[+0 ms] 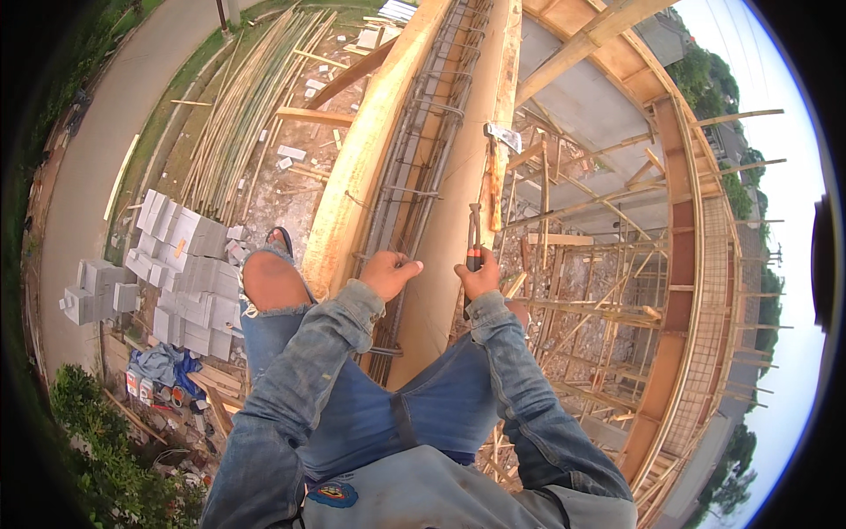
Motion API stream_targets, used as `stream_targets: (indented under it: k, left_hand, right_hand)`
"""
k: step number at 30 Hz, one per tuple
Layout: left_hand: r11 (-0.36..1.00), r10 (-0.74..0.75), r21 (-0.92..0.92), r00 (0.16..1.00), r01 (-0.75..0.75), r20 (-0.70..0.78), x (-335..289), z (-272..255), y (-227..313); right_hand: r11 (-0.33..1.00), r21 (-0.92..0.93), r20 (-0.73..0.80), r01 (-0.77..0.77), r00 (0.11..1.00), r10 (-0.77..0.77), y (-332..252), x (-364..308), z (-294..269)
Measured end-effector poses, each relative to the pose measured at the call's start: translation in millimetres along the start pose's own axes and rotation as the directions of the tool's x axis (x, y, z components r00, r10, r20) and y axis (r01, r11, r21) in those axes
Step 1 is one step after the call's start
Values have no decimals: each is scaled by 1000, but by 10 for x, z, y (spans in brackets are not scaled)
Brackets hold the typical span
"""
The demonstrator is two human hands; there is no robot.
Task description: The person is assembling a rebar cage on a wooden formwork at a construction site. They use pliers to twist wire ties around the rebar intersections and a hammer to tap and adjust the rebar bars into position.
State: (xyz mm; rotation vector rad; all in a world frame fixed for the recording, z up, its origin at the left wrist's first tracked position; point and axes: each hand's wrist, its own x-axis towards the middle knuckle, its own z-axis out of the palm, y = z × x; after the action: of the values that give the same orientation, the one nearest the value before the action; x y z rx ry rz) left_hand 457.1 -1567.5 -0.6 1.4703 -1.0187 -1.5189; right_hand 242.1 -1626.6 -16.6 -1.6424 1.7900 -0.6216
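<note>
I sit astride a long wooden beam formwork [469,159] with a cage of steel reinforcing bars [421,145] lying in its trough. My right hand [479,277] is closed round the red and black handles of pincers [475,231], whose metal head points away from me. Over the near part of the cage, my left hand [390,274] is closed, thumb against fingers; anything pinched there is too small to make out. Farther along, a hammer [502,137] rests on the right edge of the formwork, its wooden handle pointing back toward me.
Far below on the left are stacked grey blocks [181,264] and a pile of bamboo poles [251,110]. To the right, bamboo scaffolding [608,309] stands below, with another formwork beam [679,238] beyond it. A timber brace [586,44] slants across at the upper right.
</note>
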Motion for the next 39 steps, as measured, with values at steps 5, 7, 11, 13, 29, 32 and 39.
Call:
stream_targets:
  k: [5,7,11,13,29,32,39]
  left_hand:
    - [971,-45,-235,999,48,18,85,46,-144]
    - [938,-79,-338,997,75,3,91,78,-143]
    - [969,-127,-220,990,110,-64,54,123,-60]
    - [975,-128,-191,990,113,-67,34,126,-25]
    - [985,-138,-94,989,142,48,-5,38,83]
    - [996,-16,-92,1000,16,2,-60,47,16]
    - [961,-276,89,937,262,212,-524,-311,4]
  right_hand:
    - [984,179,171,-17,985,-14,-476,519,258]
    - [987,151,255,-51,967,11,-796,753,455]
    - [996,-83,248,-11,968,31,-1623,1270,922]
    - [994,-95,188,-56,979,73,-2043,1530,1127]
    - [952,-298,373,69,926,49,-2223,1539,1155]
    - [934,-196,858,-299,408,311,-1874,870,755]
    - [628,376,889,-682,457,-35,-1110,184,726]
